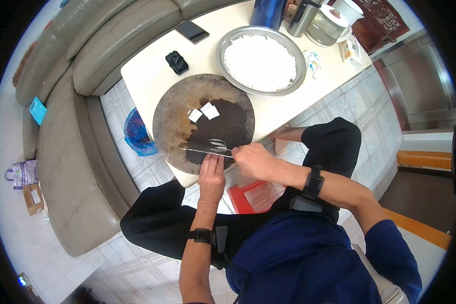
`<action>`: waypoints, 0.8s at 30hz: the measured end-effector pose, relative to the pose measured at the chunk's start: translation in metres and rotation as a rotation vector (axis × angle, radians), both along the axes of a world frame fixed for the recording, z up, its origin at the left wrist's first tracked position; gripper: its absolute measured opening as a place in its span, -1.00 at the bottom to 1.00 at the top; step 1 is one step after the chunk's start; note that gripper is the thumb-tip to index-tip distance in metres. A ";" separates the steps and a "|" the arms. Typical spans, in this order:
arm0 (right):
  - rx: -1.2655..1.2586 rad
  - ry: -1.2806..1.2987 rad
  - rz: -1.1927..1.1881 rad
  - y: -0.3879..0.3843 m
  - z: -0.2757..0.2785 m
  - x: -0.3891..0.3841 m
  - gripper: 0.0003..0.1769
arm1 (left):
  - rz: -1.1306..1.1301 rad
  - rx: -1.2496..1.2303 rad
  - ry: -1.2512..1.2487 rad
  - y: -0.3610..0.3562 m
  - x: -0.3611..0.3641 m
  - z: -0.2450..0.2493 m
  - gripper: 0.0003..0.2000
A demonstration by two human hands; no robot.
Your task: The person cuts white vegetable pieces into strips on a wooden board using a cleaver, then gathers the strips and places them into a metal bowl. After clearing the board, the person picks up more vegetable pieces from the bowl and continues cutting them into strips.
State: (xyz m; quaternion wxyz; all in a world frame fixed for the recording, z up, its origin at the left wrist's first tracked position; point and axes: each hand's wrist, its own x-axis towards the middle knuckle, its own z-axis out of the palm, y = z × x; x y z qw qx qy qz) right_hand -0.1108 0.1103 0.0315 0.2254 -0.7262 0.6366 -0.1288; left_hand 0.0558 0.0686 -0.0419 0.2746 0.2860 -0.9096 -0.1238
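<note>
My right hand [253, 161] grips the handle of a kitchen knife [202, 150], its blade stretching left across the near part of a round, dark-stained chopping board [169, 106]. Just on the near side of the blade, my left hand [212, 180] has its fingers pressed together at the board; whatever lies under the fingertips is hidden. Thin white strips [218, 144] lie by the blade's far side. Farther up the board are a few flat white pieces [210, 110]. A large round metal tray [301, 68] heaped with white strips stands behind the board, to the right.
On the cream table [142, 68] are a black phone [192, 32], a small black object [177, 63], a steel flask [305, 17] and a glass pot [327, 28]. A blue plastic bag [138, 134] is left of the table. A red stool [253, 196] sits below.
</note>
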 end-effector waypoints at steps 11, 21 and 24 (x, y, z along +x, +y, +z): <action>-0.022 0.013 0.050 -0.003 0.003 0.004 -0.87 | 0.001 0.036 -0.010 0.001 -0.001 0.001 -0.72; 0.015 0.029 0.008 0.009 0.006 -0.001 -0.87 | -0.005 0.004 -0.004 0.001 -0.001 0.002 -0.73; 0.019 0.036 0.027 0.006 0.004 0.003 -0.88 | 0.002 0.005 0.012 0.001 -0.001 0.002 -0.75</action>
